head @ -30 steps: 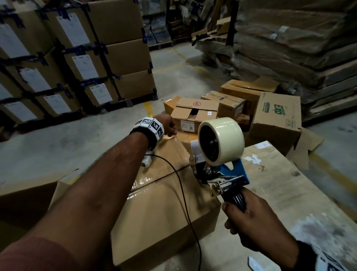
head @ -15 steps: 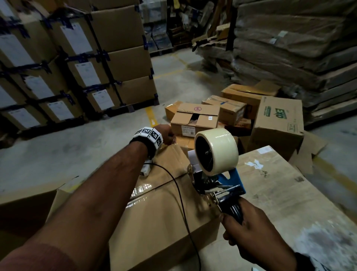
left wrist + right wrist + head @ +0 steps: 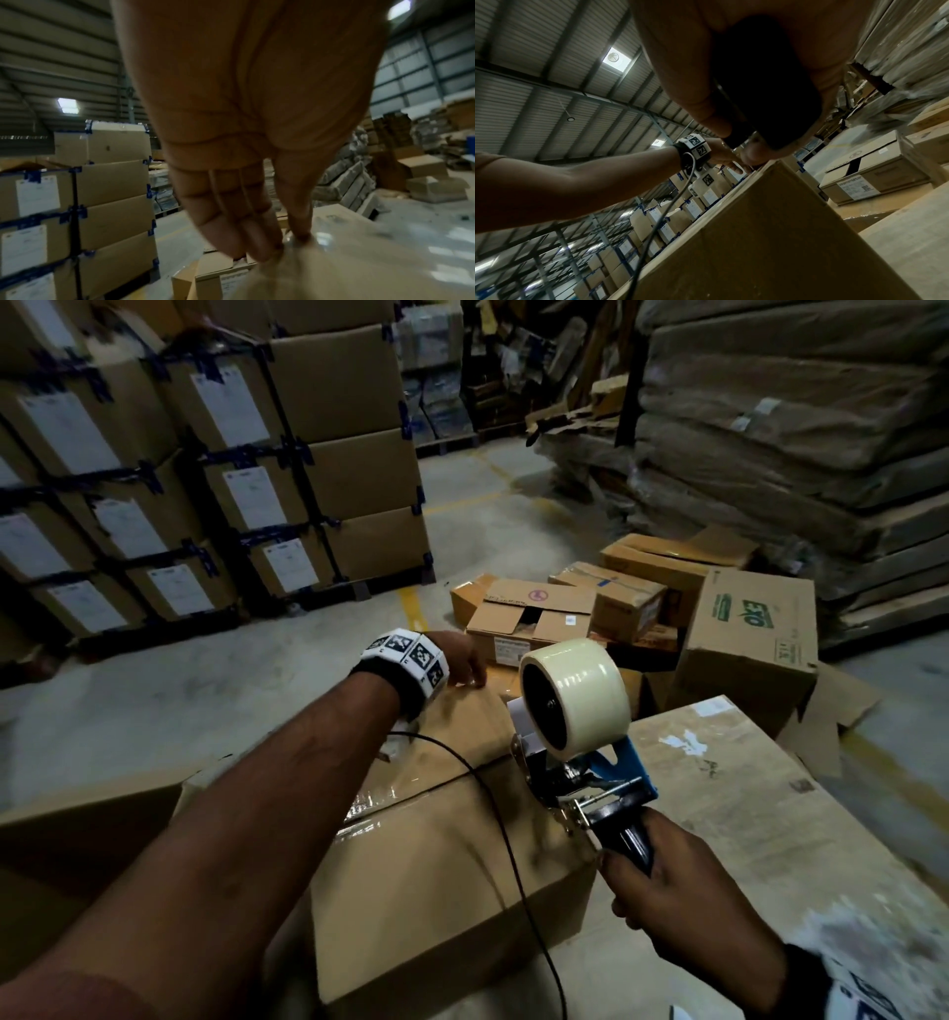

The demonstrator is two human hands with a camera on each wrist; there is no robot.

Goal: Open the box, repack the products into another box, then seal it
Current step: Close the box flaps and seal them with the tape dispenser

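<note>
So head view: right hand (image 3: 683,901) clenches tape dispenser (image 3: 575,737) handle above taped box (image 3: 436,839) on table (image 3: 770,814); left wrist view: left hand (image 3: 246,142) fingers straight, tips touching box's far edge; right wrist view: handle gripped

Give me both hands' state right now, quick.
Left hand: open, straight fingers pressing the far edge of the taped cardboard box.
Right hand: closed around the handle of the tape dispenser.
</note>
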